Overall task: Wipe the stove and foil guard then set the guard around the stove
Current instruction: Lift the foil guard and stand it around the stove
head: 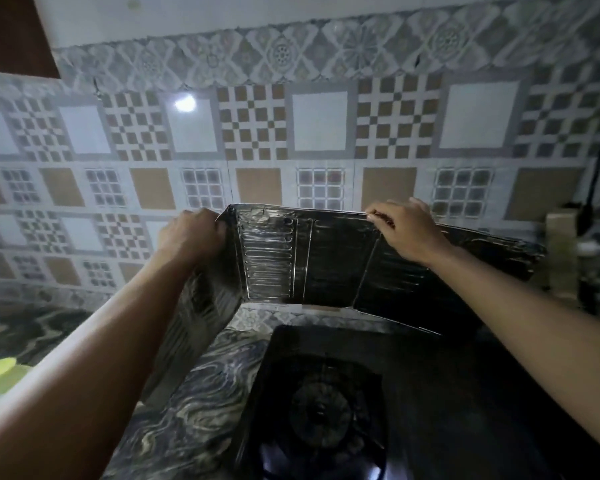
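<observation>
A: At the top edge of the foil guard (326,258), what do the hands do?

B: The left hand (191,233) is closed on the upper left fold; the right hand (407,230) pinches the rim further right.

A: And below that grip?

B: The guard stands unfolded behind the stove (329,407), on the marbled counter (194,410), against the tiled wall (257,133)
</observation>
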Motion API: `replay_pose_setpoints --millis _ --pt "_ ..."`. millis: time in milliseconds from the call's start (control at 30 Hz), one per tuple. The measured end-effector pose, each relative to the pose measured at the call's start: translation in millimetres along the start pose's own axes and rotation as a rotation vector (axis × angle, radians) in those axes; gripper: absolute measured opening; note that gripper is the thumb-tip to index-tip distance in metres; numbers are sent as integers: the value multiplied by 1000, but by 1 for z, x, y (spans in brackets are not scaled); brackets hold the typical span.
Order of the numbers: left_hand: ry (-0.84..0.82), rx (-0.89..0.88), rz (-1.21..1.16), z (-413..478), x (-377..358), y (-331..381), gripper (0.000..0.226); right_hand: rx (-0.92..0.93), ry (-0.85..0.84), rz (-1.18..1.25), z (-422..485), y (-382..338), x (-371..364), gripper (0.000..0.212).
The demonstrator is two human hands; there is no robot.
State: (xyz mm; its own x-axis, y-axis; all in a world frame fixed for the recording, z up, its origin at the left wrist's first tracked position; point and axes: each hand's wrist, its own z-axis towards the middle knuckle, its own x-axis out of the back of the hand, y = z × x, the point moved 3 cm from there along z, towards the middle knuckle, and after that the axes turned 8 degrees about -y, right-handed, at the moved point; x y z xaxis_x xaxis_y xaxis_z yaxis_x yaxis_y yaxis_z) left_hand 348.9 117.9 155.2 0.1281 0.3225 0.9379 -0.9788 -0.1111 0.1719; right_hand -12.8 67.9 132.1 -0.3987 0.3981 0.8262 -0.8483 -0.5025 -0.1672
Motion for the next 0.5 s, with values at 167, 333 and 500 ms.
replay_pose_setpoints --millis 167,333,500 --pt "-58 7 1 14 -52 19 38 -9 -24 -36 -7 34 -31 30" --pt "-105 7 -28 26 -98 31 37 35 -19 -79 -10 63 -60 26" --pt "-226 14 -35 45 -130 40 35 -52 -132 -107 -20 90 -83 35"
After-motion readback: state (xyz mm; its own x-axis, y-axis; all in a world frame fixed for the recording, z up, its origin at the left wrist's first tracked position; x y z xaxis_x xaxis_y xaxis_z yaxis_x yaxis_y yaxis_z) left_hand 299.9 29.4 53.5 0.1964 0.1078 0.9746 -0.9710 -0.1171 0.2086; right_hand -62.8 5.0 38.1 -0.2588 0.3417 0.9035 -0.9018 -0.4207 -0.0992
